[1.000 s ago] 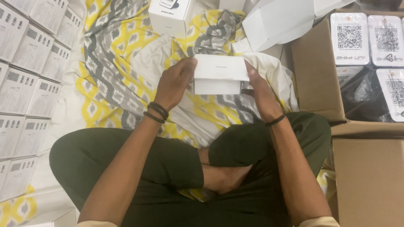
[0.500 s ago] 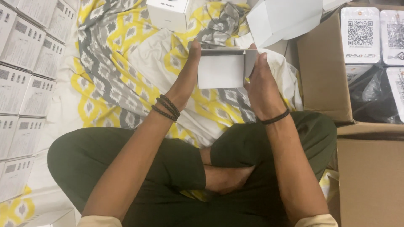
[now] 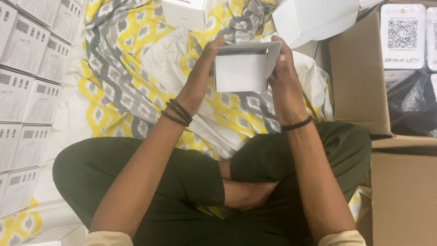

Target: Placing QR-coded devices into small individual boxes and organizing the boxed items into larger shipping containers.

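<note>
Clearly the small white cardboard box (image 3: 241, 73) sits in mid-air between both hands, above the yellow-and-grey patterned cloth (image 3: 132, 68) and just beyond the crossed legs in dark green trousers (image 3: 182, 182). The left hand (image 3: 198, 79) lies flat against the box's left wall, fingers stretched up past its rim; the right hand (image 3: 284, 86) wraps the right side with its fingertips on the raised flap (image 3: 273, 57). The hold looks light and sideways only, so I judge the box could slip down onto the cloth if either palm eases, and the thin flap could crease or tear at its fold if it is pushed askew. What lies inside the box is hidden by its front wall and the shadow under the flap. The brown cardboard carton (image 3: 359, 77) to the right of the box is cut off, and the stacked white labelled boxes (image 3: 27, 91) far to its left run out of view
</note>
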